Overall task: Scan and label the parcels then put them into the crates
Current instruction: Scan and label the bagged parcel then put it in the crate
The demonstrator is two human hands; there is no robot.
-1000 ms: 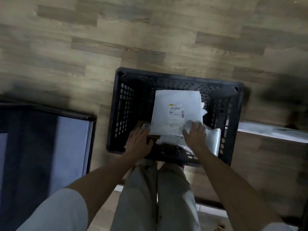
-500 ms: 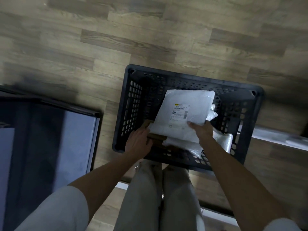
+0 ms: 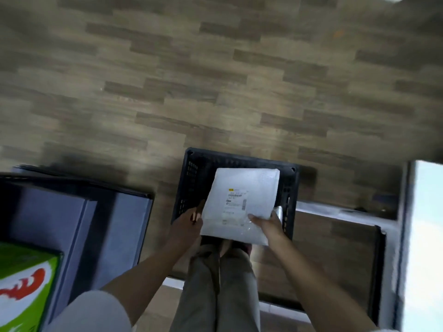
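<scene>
Head view: right hand (image 3: 268, 222) pinches the parcel (image 3: 242, 202) by one corner over the crate (image 3: 189, 183), left hand (image 3: 188, 220) grips something brown, so the parcel may slip out.

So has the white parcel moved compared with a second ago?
Yes. The white parcel, gripped by the right hand, has come up out of the black crate and now covers its near rim.

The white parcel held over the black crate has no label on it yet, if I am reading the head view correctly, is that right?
Not quite: the head view shows a printed label already on the white parcel. The rest stands: the right hand holds the parcel over the black crate.
</scene>
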